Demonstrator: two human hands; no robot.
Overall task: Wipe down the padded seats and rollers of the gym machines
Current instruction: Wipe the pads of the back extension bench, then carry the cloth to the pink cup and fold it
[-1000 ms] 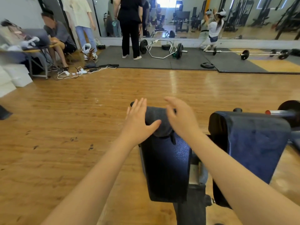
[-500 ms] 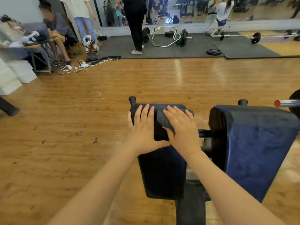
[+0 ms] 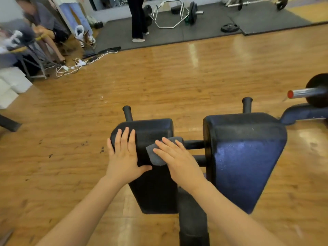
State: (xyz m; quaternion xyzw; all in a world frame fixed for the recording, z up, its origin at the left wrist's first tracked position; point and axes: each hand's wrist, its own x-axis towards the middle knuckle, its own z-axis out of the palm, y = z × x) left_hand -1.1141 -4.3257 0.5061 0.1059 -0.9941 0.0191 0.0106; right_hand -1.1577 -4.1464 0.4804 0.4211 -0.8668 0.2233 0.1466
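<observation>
Two dark padded blocks of a gym machine stand side by side in front of me. On the left pad (image 3: 154, 189) my left hand (image 3: 124, 155) lies flat with straight fingers, near its left edge. My right hand (image 3: 177, 160) presses a grey cloth (image 3: 156, 155) flat against the same pad's right part, fingers spread and straight. The right pad (image 3: 245, 157), dark blue and shiny, is untouched. A black handle peg (image 3: 127, 112) sticks up behind the left pad and another peg (image 3: 247, 103) behind the right one.
The black machine post (image 3: 192, 219) runs down between my arms. A barbell end (image 3: 305, 93) with a plate juts in at the right. Wooden floor surrounds the machine. Far left: a seated person (image 3: 44, 23), a table and cables (image 3: 71, 66). A standing person (image 3: 137, 18) and weights are on the black mats.
Both hands slid down from the pad's top onto its front face, the right hand dragging the cloth toward me. The camera tilted downward.
</observation>
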